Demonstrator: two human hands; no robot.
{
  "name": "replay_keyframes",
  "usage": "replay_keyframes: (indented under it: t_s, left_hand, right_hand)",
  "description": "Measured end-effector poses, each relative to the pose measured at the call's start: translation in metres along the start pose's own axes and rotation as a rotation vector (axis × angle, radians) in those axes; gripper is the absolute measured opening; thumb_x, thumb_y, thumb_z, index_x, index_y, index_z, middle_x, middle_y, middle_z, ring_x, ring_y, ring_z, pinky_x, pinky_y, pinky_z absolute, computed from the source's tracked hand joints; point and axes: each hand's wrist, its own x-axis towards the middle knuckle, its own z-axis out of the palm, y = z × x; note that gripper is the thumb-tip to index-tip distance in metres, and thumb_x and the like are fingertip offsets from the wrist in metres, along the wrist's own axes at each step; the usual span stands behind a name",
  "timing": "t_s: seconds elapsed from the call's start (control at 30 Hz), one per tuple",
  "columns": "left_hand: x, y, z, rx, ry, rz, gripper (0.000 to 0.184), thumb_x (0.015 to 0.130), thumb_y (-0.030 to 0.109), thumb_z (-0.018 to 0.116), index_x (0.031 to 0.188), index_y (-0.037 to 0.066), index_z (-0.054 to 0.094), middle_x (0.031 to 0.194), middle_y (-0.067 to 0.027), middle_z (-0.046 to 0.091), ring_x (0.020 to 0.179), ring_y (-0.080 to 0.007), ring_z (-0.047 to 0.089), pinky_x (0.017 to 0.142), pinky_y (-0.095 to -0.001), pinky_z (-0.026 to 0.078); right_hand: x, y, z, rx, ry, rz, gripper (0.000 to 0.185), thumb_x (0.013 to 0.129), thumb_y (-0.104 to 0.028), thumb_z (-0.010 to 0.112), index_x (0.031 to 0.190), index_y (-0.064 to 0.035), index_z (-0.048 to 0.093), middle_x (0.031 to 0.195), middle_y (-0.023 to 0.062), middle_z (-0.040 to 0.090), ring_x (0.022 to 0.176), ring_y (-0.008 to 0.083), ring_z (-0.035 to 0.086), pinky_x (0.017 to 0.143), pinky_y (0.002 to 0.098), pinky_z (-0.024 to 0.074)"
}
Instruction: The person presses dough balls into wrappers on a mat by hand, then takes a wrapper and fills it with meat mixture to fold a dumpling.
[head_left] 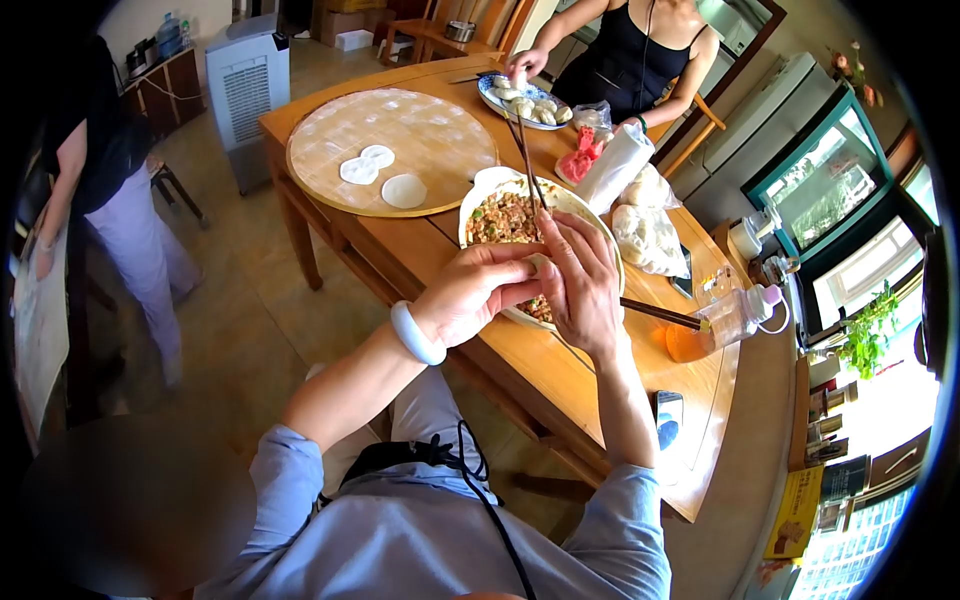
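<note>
Both of my hands meet over a white bowl (470, 213) of chopped filling (500, 217). My left hand (480, 292) has its fingers pinched together, with a white bracelet on the wrist. Against it, my right hand (582, 275) presses with thumb and forefinger. A small pale piece of what looks like dough shows between the fingertips, mostly hidden. Dark chopsticks (525, 160) rise above my right hand; whether it holds them is unclear. Several round white wrappers (404, 191) lie on a floured round board (320, 150) left of the bowl.
Across the wooden table (560, 375), a person (640, 60) reaches to a plate of dumplings (525, 103). Plastic bags (648, 235), a bottle (720, 322) and a phone (668, 415) lie on the right. Another person (120, 190) stands at far left.
</note>
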Motion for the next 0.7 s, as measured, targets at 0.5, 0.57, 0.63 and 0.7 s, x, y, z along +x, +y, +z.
replay_keyframes:
  t_s: [0.5,0.57,0.63,0.7]
  left_hand:
    - [-0.001,-0.002,-0.006,0.017,0.034,0.053,0.030,0.090,0.002,0.042,0.118,-0.006,0.048,0.106,-0.0131,0.058,0.096,-0.0191,0.059,0.088,-0.0285,0.049]
    - [-0.001,-0.003,-0.007,0.015,0.074,0.071,0.032,0.089,0.002,0.041,0.120,-0.006,0.047,0.108,-0.0146,0.058,0.095,-0.0196,0.059,0.083,-0.0264,0.050]
    - [-0.001,0.001,-0.005,-0.016,0.073,0.103,0.030,0.089,0.001,0.042,0.117,-0.006,0.050,0.107,-0.0147,0.058,0.096,-0.0191,0.059,0.086,-0.0270,0.049]
    - [-0.001,0.001,-0.004,-0.056,0.106,0.122,0.028,0.088,0.000,0.043,0.115,-0.005,0.051,0.105,-0.0147,0.059,0.095,-0.0187,0.059,0.088,-0.0276,0.049]
  right_hand:
    - [0.005,-0.002,-0.004,-0.121,-0.030,-0.003,0.066,0.076,-0.037,0.062,0.129,-0.0030,0.041,0.119,0.0125,0.053,0.110,0.0272,0.047,0.090,0.0407,0.0369]
    - [0.000,-0.002,-0.003,-0.004,0.002,0.100,0.089,0.067,-0.051,0.068,0.134,-0.0040,0.033,0.121,0.0151,0.050,0.109,0.0306,0.048,0.089,0.0413,0.0382]
    - [-0.002,-0.006,0.000,0.151,0.143,0.197,0.066,0.064,-0.031,0.076,0.117,-0.0033,0.048,0.101,0.0129,0.056,0.087,0.0248,0.055,0.073,0.0351,0.0453]
    - [-0.008,-0.010,0.000,0.234,0.209,0.321,0.040,0.063,-0.014,0.078,0.097,-0.0022,0.059,0.083,0.0091,0.059,0.068,0.0177,0.058,0.060,0.0289,0.0480]
